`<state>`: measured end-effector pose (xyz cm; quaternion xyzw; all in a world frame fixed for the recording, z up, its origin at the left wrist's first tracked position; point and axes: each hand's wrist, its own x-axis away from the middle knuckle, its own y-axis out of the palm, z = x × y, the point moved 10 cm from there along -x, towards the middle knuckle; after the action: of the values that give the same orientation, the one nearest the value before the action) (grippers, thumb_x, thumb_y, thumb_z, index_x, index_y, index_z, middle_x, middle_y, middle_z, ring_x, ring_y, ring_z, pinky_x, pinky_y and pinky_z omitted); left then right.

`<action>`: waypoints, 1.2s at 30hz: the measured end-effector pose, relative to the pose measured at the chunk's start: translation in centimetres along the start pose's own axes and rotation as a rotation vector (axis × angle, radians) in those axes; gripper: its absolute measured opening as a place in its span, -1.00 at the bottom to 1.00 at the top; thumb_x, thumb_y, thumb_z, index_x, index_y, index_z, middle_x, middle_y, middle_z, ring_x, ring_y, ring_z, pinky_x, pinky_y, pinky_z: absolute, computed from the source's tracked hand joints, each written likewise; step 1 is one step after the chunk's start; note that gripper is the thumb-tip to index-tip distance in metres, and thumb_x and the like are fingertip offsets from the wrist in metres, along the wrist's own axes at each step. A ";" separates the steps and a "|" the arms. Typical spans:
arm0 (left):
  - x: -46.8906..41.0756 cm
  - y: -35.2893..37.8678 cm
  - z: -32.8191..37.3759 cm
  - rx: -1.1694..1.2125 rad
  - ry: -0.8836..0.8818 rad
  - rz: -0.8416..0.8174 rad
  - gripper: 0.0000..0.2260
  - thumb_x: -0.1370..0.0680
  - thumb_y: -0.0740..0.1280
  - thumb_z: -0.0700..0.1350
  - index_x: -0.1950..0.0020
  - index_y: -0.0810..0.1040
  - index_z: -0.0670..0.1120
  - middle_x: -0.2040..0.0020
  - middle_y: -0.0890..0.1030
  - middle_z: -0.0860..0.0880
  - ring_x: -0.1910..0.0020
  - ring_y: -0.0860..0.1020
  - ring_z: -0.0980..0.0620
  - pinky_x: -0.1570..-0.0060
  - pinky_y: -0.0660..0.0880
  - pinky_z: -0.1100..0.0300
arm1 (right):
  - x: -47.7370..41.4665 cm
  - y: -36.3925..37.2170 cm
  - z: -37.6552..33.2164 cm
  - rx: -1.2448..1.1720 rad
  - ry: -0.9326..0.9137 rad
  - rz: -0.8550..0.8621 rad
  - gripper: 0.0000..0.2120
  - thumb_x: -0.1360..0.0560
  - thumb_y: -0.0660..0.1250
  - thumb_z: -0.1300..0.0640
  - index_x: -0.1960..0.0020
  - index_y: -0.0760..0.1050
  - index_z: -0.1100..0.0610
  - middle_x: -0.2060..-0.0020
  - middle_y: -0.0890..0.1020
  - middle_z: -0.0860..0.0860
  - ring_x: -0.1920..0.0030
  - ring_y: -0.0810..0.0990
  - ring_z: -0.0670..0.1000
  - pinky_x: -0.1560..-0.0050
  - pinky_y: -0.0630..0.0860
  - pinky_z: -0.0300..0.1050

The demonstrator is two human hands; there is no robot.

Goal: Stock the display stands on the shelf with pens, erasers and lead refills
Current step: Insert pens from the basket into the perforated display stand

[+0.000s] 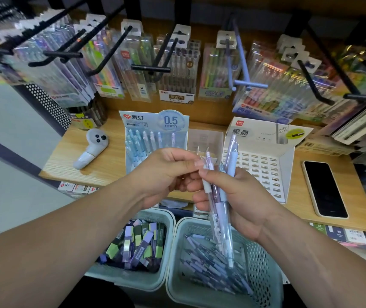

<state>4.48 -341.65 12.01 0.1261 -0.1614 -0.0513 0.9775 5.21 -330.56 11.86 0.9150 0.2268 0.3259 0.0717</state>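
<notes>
Right hand [239, 196] grips a bundle of slim translucent lilac and pale-blue plastic pens [220, 196], tips down. Left hand [166, 174] pinches one pen's top end. Both hover above the perforated pale-green plastic basket [264, 263] of loose pens. Behind the basket, on the wood-grain shelf [102, 161]: white cardboard 0.5 mm display stand [155, 127], partly filled with blue pens.

Right hand [239, 196] fisted, fingers curled; left hand [166, 172] pinching beside it.
</notes>
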 end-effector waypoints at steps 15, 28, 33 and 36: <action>-0.3 -3.4 1.0 0.247 0.059 0.261 -0.91 -0.59 0.32 -0.18 -0.05 0.59 -0.15 0.12 0.63 -0.11 0.34 0.54 0.05 0.39 0.45 0.23 | -0.5 -1.8 0.3 0.040 0.049 0.112 -0.80 -0.57 0.38 0.16 -0.10 0.62 0.27 0.11 0.75 0.19 0.12 0.75 0.15 0.28 0.66 -0.11; 3.9 -8.3 7.6 -0.831 0.460 0.818 -0.89 -0.53 0.42 -0.11 -0.04 0.58 0.03 0.00 0.56 0.05 0.22 0.46 0.24 0.11 0.42 0.25 | -0.9 -3.5 -0.7 0.043 -0.065 0.280 -0.93 -0.53 0.44 0.26 0.02 0.60 0.25 0.28 0.72 0.15 0.46 0.48 -0.04 0.48 0.40 -0.24; 3.9 0.9 4.8 -1.381 0.821 0.235 -0.80 -0.49 0.36 -0.03 -0.04 0.69 -0.05 0.01 0.65 0.01 0.16 0.64 0.03 0.24 0.61 0.11 | -1.0 -2.8 -0.2 0.125 -0.047 0.243 -0.89 -0.54 0.44 0.21 0.03 0.63 0.27 0.24 0.73 0.19 0.47 0.49 -0.06 0.45 0.42 -0.23; 3.6 1.3 3.7 -1.403 0.834 0.177 -0.81 -0.47 0.33 -0.02 0.07 0.72 -0.03 0.18 0.66 0.04 0.26 0.63 -0.05 0.35 0.59 0.07 | -1.0 -1.8 0.4 0.133 0.000 0.182 -0.83 -0.54 0.44 0.19 0.01 0.64 0.32 0.24 0.72 0.22 0.48 0.49 -0.06 0.48 0.41 -0.25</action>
<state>6.78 -341.73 16.80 -0.5191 0.2757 -0.0118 0.8089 4.14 -329.42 10.54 0.9345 0.1639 0.3153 -0.0193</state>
